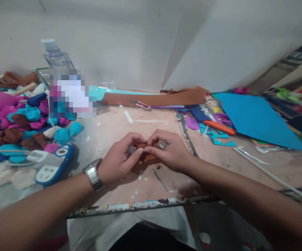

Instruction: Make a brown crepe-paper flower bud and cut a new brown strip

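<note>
Between my two hands, over the middle of the table, is a small brown piece that looks like crepe paper. My left hand, with a metal watch on the wrist, pinches it at the upper edge between thumb and fingers. From the other side, my right hand pinches the same edge, its fingertips meeting those of the left. The fingers hide much of the paper's top; its lower part shows below the thumbs.
Crumpled coloured paper bundles and a blue-and-white power strip lie at left. A brown paper strip with pink thread snips runs along the back. An orange cutter and a blue sheet are at right.
</note>
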Motion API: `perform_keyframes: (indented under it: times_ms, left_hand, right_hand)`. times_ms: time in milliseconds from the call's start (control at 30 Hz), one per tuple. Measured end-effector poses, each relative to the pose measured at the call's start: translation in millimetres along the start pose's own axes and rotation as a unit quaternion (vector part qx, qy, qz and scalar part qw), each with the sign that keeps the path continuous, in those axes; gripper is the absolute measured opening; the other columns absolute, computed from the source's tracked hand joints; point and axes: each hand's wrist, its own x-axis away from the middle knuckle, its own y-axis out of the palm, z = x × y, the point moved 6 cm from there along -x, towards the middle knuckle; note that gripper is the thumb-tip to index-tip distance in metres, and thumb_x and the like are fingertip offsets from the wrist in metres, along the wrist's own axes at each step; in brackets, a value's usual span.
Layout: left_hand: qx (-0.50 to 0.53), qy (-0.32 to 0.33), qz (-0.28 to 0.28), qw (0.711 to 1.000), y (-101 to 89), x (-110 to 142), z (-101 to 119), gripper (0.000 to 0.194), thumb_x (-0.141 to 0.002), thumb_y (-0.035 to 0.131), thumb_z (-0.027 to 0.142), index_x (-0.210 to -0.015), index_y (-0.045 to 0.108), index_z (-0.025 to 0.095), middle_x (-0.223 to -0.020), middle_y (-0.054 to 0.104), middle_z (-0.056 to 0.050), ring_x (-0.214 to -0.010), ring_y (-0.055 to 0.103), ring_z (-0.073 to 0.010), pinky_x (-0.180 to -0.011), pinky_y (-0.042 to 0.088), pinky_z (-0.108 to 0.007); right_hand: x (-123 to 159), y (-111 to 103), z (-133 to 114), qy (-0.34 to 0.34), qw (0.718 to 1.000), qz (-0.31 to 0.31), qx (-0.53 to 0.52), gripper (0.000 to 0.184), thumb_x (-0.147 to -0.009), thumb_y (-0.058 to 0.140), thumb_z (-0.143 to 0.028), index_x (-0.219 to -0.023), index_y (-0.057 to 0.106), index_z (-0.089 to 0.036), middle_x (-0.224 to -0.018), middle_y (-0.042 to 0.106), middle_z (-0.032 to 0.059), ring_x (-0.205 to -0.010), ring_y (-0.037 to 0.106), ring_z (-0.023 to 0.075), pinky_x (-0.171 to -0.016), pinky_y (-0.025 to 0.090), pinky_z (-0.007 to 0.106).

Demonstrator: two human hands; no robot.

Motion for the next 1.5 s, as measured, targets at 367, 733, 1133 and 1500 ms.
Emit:
perform_keyframes:
  times_ms: [367, 733, 1133, 1500]
  left_hand:
    - [0.086, -0.078, 0.047, 0.992, -3.1, -3.9, -4.6, 0.021, -0.107, 0.057, 0.031, -0.122, 0.066, 0.02, -0.119, 0.074, -0.008, -0.109, 0.072, -0.0183, -0.095, 0.057, -0.031]
    - [0.105, -0.134, 0.118, 0.978, -9.9, -5.3, -14.0, 0.023, -0.101, 0.066, 0.039, -0.113, 0.069, 0.019, -0.109, 0.078, -0.008, -0.095, 0.073, -0.0194, -0.081, 0.058, -0.032]
    - [0.149, -0.206, 0.138, 0.957, -10.8, -5.5, -19.4, 0.029, -0.091, 0.077, 0.042, -0.106, 0.065, 0.02, -0.077, 0.076, -0.001, -0.072, 0.073, -0.0186, -0.067, 0.056, -0.031]
    - [0.166, -0.196, 0.14, 0.956, -10.1, -6.1, -21.0, 0.025, -0.088, 0.077, 0.036, -0.102, 0.063, 0.02, -0.081, 0.074, 0.001, -0.068, 0.068, -0.0145, -0.064, 0.051, -0.026]
  right_hand:
    - [1.4, 1.9, 4.6, 0.044, 0.998, -0.007, -0.042, 0.033, -0.086, 0.083, -0.043, -0.102, 0.066, -0.02, -0.089, 0.065, 0.0007, -0.078, 0.058, 0.0139, -0.069, 0.048, 0.025]
    - [3.1, 9.8, -0.5, 0.075, 0.993, -0.058, -0.072, 0.032, -0.095, 0.071, -0.044, -0.081, 0.069, -0.016, -0.075, 0.069, 0.0024, -0.067, 0.058, 0.0129, -0.061, 0.044, 0.025]
    - [2.5, -3.1, 1.8, 0.045, 0.997, 0.047, -0.028, 0.021, -0.092, 0.075, -0.037, -0.086, 0.067, -0.019, -0.077, 0.066, 0.0, -0.064, 0.054, 0.0108, -0.059, 0.042, 0.024]
    - [1.5, -2.2, 1.9, 0.051, 0.997, 0.04, -0.048, 0.02, -0.094, 0.068, -0.032, -0.08, 0.064, -0.018, -0.073, 0.063, 0.0, -0.066, 0.053, 0.0122, -0.062, 0.043, 0.026]
